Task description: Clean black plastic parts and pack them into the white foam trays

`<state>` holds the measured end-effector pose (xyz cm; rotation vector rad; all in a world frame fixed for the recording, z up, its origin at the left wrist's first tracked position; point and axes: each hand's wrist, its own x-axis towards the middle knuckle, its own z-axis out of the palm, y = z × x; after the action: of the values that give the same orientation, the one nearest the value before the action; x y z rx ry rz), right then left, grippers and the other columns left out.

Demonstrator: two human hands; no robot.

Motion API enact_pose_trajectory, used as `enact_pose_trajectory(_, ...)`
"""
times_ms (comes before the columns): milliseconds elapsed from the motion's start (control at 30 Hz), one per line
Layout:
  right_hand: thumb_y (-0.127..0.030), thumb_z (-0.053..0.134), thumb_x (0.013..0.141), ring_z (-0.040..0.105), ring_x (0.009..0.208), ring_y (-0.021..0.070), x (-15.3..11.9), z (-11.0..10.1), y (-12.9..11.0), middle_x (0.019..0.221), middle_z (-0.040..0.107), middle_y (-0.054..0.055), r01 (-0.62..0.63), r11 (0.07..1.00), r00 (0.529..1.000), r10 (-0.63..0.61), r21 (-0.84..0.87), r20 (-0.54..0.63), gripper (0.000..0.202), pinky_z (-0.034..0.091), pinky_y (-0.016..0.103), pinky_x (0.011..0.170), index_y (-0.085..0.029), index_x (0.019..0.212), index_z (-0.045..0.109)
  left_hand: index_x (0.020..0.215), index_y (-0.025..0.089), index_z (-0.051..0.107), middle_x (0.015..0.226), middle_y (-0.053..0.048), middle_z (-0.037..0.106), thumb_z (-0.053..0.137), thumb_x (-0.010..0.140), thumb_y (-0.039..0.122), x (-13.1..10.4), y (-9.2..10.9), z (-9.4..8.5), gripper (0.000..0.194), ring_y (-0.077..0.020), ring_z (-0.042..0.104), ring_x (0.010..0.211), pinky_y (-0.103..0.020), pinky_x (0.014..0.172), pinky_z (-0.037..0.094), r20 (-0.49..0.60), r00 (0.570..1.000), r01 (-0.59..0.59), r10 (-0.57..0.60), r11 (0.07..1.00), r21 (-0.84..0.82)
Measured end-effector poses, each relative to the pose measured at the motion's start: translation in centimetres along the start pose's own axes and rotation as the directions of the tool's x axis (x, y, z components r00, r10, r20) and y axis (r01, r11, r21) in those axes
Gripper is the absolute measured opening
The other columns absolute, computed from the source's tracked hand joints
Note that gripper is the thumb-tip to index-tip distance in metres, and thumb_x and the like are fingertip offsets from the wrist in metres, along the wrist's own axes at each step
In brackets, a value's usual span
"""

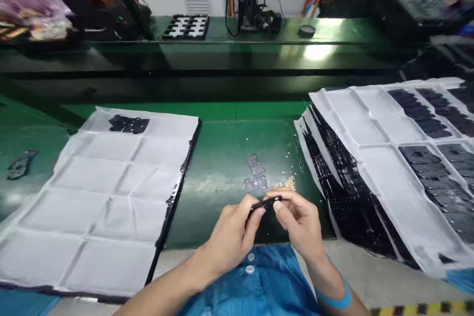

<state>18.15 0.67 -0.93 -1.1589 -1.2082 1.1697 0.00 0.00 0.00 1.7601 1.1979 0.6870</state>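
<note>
Close to my body, a small flat black plastic part point(269, 202) is pinched between both hands, seen nearly edge-on. My left hand point(234, 229) is closed on its left end with thumb and fingers. On the other end, my right hand point(300, 218) grips it between thumb and fingertips, and a blue band circles that wrist. Just beyond my fingers lie two dark flat parts, an upper part point(255, 164) and a lower part point(256, 183). Beside them is a little heap of tiny tan pieces point(289, 182), some scattered around it.
On the left, a white-lined tray point(111, 197) carries a few black parts point(129, 124). Stacked trays point(374, 148) with white liners and rows of dark parts point(431, 173) rise on the right. Another black part point(21, 165) lies far left. A raised green ledge point(222, 57) runs behind.
</note>
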Motion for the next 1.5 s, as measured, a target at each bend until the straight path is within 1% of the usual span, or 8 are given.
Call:
enact_pose_trajectory(300,-0.025,0.070,0.096,0.072,0.068,0.0156,0.0,-0.3,1.7,0.080,0.078,0.003,0.015,1.000,1.000,-0.015,0.024,-0.013,0.014,0.057,0.022,0.062,-0.023,0.089,0.082,0.092,0.025,0.043,0.065,0.008,0.040,0.041,0.111,0.029,-0.3,0.1,1.0,0.020,-0.0130,0.036,0.053,-0.028,0.055,0.027,0.004,1.000,0.021,-0.021,0.999,0.035)
enact_pose_trajectory(500,-0.024,0.068,0.094,0.049,0.045,0.0111,-0.4,-0.4,2.6,0.049,0.050,-0.006,-0.039,0.998,0.999,0.041,0.052,-0.031,0.017,0.039,0.021,0.045,-0.021,0.090,0.084,0.092,0.025,0.042,0.067,0.007,0.045,0.040,0.112,0.033,-0.2,-0.1,1.1,0.021,-0.0129,0.042,0.055,-0.027,0.056,0.029,0.019,0.998,0.065,-0.065,0.998,-0.004)
enact_pose_trajectory(633,-0.024,0.066,0.094,0.037,0.042,0.0080,-0.5,-0.8,3.0,0.052,0.052,-0.005,-0.088,0.996,0.996,0.089,0.032,-0.025,0.018,0.028,0.021,0.042,-0.019,0.092,0.084,0.094,0.024,0.044,0.068,0.007,0.047,0.038,0.112,0.034,0.2,-0.1,0.9,0.022,-0.0132,0.044,0.056,-0.026,0.057,0.031,0.023,0.997,0.074,-0.074,0.997,-0.004)
enact_pose_trajectory(833,-0.032,0.070,0.095,0.037,0.042,0.0070,0.2,-1.5,2.8,0.056,0.057,-0.003,-0.109,0.987,0.994,0.104,0.121,0.045,0.019,0.030,0.020,0.042,-0.018,0.096,0.083,0.093,0.025,0.043,0.067,0.006,0.046,0.038,0.112,0.035,0.8,-0.3,1.1,0.022,-0.0141,0.044,0.056,-0.027,0.057,0.030,0.047,0.996,0.078,-0.080,0.996,0.043)
enact_pose_trajectory(1133,-0.030,0.065,0.095,0.033,0.044,0.0077,0.1,-2.1,3.4,0.052,0.048,-0.005,-0.103,0.993,0.995,0.104,0.061,-0.006,0.022,0.025,0.022,0.043,-0.016,0.090,0.081,0.093,0.025,0.043,0.066,0.006,0.046,0.036,0.111,0.034,1.7,0.1,1.8,0.021,-0.0152,0.045,0.056,-0.027,0.058,0.030,0.086,0.992,0.091,-0.095,0.994,0.055)
enact_pose_trajectory(1267,-0.024,0.061,0.095,0.038,0.043,0.0083,0.1,-2.8,3.8,0.052,0.048,-0.006,-0.116,0.992,0.993,0.115,0.052,0.033,0.021,0.031,0.022,0.045,-0.016,0.095,0.080,0.093,0.025,0.045,0.066,0.006,0.047,0.037,0.111,0.034,2.2,-0.3,2.0,0.022,-0.0151,0.045,0.056,-0.027,0.058,0.031,0.081,0.991,0.105,-0.110,0.993,0.061)
enact_pose_trajectory(1367,-0.016,0.058,0.093,0.053,0.049,0.0111,0.5,-3.7,4.1,0.058,0.059,-0.005,-0.094,0.996,0.991,0.093,0.005,0.092,0.028,0.046,0.024,0.054,-0.017,0.113,0.077,0.094,0.024,0.049,0.066,0.006,0.051,0.040,0.110,0.035,2.4,-0.8,2.0,0.021,-0.0145,0.048,0.055,-0.025,0.058,0.034,0.058,0.993,0.096,-0.099,0.993,0.065)
enact_pose_trajectory(1500,-0.011,0.056,0.095,0.074,0.077,0.0182,1.2,-4.6,4.1,0.083,0.079,0.005,0.110,0.948,0.990,-0.131,-0.300,-0.050,0.029,0.058,0.033,0.080,-0.019,0.110,0.080,0.097,0.023,0.059,0.064,0.005,0.055,0.049,0.107,0.041,2.4,-1.6,1.6,0.023,-0.0146,0.052,0.053,-0.024,0.055,0.039,-0.061,0.995,0.084,-0.079,0.993,0.082)
